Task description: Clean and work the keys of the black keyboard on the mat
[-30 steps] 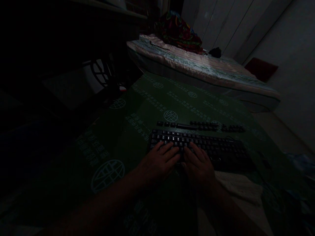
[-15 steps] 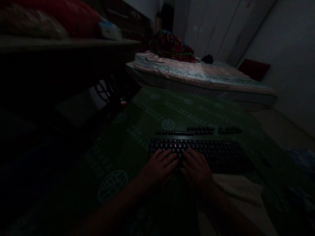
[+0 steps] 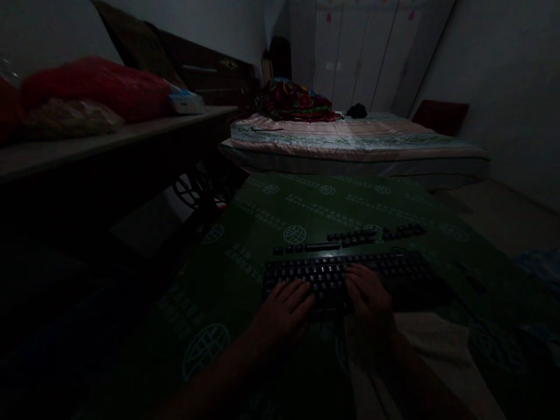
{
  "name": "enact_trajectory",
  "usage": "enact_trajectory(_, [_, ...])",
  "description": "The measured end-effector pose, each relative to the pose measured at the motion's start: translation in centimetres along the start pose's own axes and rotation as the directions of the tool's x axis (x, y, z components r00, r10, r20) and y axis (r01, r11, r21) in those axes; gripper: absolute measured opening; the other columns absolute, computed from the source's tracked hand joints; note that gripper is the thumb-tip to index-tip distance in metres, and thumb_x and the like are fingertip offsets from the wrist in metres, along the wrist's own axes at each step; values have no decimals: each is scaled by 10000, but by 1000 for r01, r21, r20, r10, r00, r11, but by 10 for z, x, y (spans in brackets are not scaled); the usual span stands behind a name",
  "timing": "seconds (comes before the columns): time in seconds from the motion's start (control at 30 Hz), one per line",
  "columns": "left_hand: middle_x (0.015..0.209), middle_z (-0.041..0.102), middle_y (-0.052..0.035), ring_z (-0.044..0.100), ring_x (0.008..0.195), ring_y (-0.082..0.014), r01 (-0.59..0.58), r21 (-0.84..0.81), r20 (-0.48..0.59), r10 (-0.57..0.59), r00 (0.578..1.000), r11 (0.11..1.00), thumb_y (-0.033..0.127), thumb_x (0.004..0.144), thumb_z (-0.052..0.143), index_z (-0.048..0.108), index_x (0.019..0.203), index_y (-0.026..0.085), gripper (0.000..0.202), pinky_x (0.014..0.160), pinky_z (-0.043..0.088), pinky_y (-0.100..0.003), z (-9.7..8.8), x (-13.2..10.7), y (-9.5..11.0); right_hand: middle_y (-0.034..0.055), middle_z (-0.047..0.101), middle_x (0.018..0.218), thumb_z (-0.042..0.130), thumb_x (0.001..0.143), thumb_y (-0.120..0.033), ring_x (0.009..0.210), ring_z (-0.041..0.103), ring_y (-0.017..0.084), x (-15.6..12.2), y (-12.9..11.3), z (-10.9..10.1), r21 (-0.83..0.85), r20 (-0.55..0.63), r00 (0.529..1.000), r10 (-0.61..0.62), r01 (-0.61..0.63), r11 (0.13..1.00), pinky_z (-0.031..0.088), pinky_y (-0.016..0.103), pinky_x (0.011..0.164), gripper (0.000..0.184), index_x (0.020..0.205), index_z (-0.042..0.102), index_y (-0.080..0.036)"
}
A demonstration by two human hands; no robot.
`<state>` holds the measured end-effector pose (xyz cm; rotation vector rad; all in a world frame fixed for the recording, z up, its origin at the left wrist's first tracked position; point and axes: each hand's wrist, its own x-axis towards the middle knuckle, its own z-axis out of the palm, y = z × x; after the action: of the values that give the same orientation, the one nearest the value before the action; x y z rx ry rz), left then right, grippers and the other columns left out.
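A black computer keyboard (image 3: 324,280) lies on the green patterned table (image 3: 245,274). My left hand (image 3: 286,306) rests over its left part, fingers stretched across the lower key rows. Farther right, my right hand (image 3: 367,294) is over the middle of the keyboard, its fingers extended and touching or just above the keys; which of these, I cannot tell. Neither hand holds anything. Behind the keyboard lie several loose keycaps (image 3: 359,237) in rows, with the long space bar keycap (image 3: 322,247) among them. The room is dim, so fine detail is lost.
A pale cloth (image 3: 431,338) lies at the keyboard's front right, partly under my right forearm. A small dark object (image 3: 470,277) sits to the right. At left stands a shelf (image 3: 170,129) with a red bag (image 3: 100,87). Behind the table is a bed (image 3: 363,140).
My right hand has moved right along the keyboard, away from my left hand, which stays over the left keys. The camera view has tilted upward.
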<state>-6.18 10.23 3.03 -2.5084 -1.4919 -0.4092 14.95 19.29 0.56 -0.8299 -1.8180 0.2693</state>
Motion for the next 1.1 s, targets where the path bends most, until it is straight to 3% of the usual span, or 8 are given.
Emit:
enact_trajectory(0.17, [1428, 396, -180, 366, 1303, -362, 35, -12, 47, -34, 998, 999, 402, 833, 608, 527, 1262, 204, 479, 986, 349, -564, 5, 8, 6, 81, 706, 914, 515, 893, -223, 912, 651, 214, 2, 2, 0, 48, -25, 997, 70, -68, 996, 544, 425, 847, 171, 894, 685, -203])
enact_trajectory(0.33, [1380, 469, -152, 369, 1311, -333, 32, -16, -26, -32, 999, 999, 322, 865, 576, 591, 1168, 188, 332, 1011, 345, -545, 16, 15, 10, 82, 703, 913, 516, 893, -225, 907, 651, 209, 5, 3, -2, 53, -28, 993, 113, -112, 992, 544, 400, 843, 172, 889, 686, -198])
enact_trajectory(0.5, [1351, 489, -184, 397, 1292, -335, 50, -69, -84, -56, 995, 996, 251, 868, 538, 602, 1138, 155, 293, 983, 402, -528, 16, 14, 13, 76, 705, 924, 504, 898, -221, 926, 648, 206, 8, 2, -5, 55, -1, 987, 160, -159, 986, 541, 394, 855, 186, 906, 689, -206])
enact_trajectory(1.1, [1258, 569, -170, 479, 1223, -331, 10, -41, -151, -16, 988, 999, 219, 910, 441, 632, 1100, 170, 274, 945, 428, -535, 21, 18, 6, 64, 702, 836, 464, 906, -199, 861, 652, 187, 18, 0, -1, 6, -15, 998, 67, -67, 998, 539, 352, 817, 218, 838, 671, -195])
